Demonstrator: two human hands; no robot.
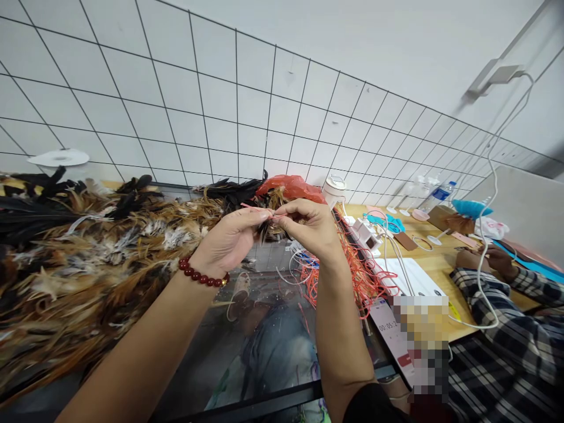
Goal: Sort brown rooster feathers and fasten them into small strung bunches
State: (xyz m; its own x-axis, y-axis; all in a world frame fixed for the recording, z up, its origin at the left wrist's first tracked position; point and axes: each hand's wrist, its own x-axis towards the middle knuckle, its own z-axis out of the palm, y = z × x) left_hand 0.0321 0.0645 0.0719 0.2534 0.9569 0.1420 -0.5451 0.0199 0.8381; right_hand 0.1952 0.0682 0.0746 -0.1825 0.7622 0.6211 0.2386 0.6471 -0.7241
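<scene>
My left hand [231,238], with a dark red bead bracelet at its wrist, is closed in a pinch between thumb and forefinger. Right beside it, my right hand [315,226] pinches too, so the fingertips of both nearly meet. A thin pinkish-red cord [250,206] runs between them, its end sticking out past the left fingers. Under the fingertips hangs a small dark feather [264,231]; which hand bears it is hidden. A large heap of brown, black and white feathers [132,252] lies left of my hands. Below them is a glossy dark tabletop [198,352].
Tangled red cords [352,273] lie right of my right arm, beside a phone [388,329] with a running timer. A red plastic bag [293,187] and white cup [335,185] stand behind. A wire grid [237,88] lines the wall. A co-worker's plaid sleeve [489,294] is at right.
</scene>
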